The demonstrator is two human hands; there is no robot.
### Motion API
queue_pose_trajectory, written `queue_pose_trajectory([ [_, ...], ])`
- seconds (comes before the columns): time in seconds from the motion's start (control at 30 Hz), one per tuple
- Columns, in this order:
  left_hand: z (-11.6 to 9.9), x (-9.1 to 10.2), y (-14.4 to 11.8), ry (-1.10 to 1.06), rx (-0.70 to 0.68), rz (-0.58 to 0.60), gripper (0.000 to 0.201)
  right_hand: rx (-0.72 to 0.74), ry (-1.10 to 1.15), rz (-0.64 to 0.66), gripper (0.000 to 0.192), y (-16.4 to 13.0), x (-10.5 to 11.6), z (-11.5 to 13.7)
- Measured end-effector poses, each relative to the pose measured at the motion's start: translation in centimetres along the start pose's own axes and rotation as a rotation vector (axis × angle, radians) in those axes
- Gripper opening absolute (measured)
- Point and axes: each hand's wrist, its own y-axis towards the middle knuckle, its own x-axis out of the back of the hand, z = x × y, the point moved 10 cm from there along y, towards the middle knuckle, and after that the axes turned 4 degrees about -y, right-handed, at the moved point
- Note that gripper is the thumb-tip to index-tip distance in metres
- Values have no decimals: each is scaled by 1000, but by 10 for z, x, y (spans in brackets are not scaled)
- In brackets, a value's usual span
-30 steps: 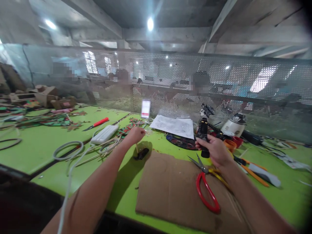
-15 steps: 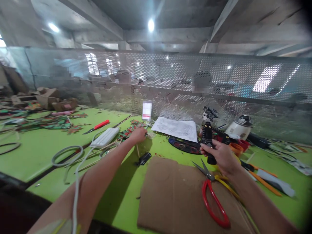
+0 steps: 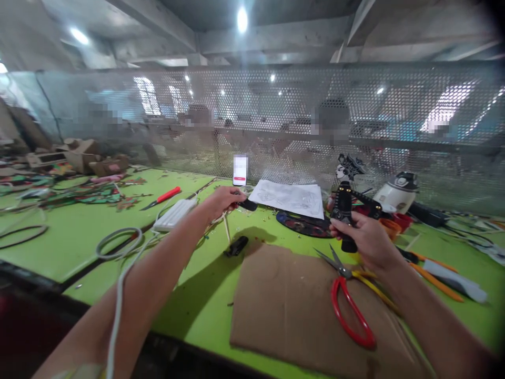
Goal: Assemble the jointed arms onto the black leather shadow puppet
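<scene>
My right hand [image 3: 366, 237] is closed around a black, flat, jointed paper puppet [image 3: 342, 213] held upright. A white-faced head with an ornate black headdress [image 3: 349, 167] tops it, and a black arm with gold studs juts out to the right. Between the fingertips of my left hand [image 3: 224, 202], above the green table, is a small flat black piece [image 3: 248, 204]. Below that hand another black piece [image 3: 236, 246] lies on the table beside a thin stick. Scissors [image 3: 345, 272] with red and yellow handles rest partly open on a cardboard sheet [image 3: 272, 305], near my right hand.
Behind the papers [image 3: 290, 197] and dark palette [image 3: 302, 223] stands a perforated metal screen [image 3: 268, 126]. Left are a red-handled knife [image 3: 168, 195], a white power strip [image 3: 174, 215] and loose cable. Right are a kettle [image 3: 398, 195], orange cups [image 3: 390, 227] and orange-handled tools [image 3: 436, 281].
My left hand has lifted off the cluttered spot on the table, and a flat black piece now shows in its fingers. My right hand still holds the puppet. The view has shifted slightly.
</scene>
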Motion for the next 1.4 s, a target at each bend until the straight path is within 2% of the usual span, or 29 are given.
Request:
queue_pose_trajectory([
  [0.17, 5, -37, -21, 128, 23, 88, 21, 2, 83, 3, 41, -3, 2, 11],
  [0.27, 9, -43, -39, 266, 0, 73, 26, 4, 98, 1, 43, -5, 2, 17],
  [0.33, 7, -47, -52, 358, -70, 111, 34, 9, 102, -7, 43, -5, 4, 20],
  [0.47, -3, -71, -81, 664, -305, 325, 37, 7, 139, -11, 44, -3, 5, 20],
  [0.53, -5, -74, -89, 717, -337, 354, 39, -7, 146, -8, 44, -3, 5, 19],
  [0.63, -8, -75, -95, 710, -308, 365, 43, -9, 142, -17, 42, -3, 6, 20],
  [0.73, -13, -75, -96, 712, -276, 332, 37, -5, 144, -26, 42, -4, 5, 21],
  [0.9, -36, -59, -109, 700, -284, 90, 27, -33, 128, -3, 42, -5, 2, 16],
  [0.97, -39, -54, -127, 670, -220, 28, 29, -29, 117, 3, 41, -3, 2, 12],
  [1.07, -36, -65, -166, 617, -138, 76, 34, -14, 52, 33, 37, -3, -6, 5],
  [1.1, -37, -70, -179, 575, -132, 86, 35, -19, 22, 63, 34, -3, -12, 2],
  [1.2, -38, -75, -206, 419, -80, 16, 43, -52, -71, 182, 24, -10, -40, -9],
  [1.27, -31, -75, -212, 212, 17, -10, 50, -49, -169, 224, 16, -17, -57, -14],
  [1.4, -22, -84, -210, -445, 256, 56, 49, 12, -395, 150, 13, -22, -70, -16],
])
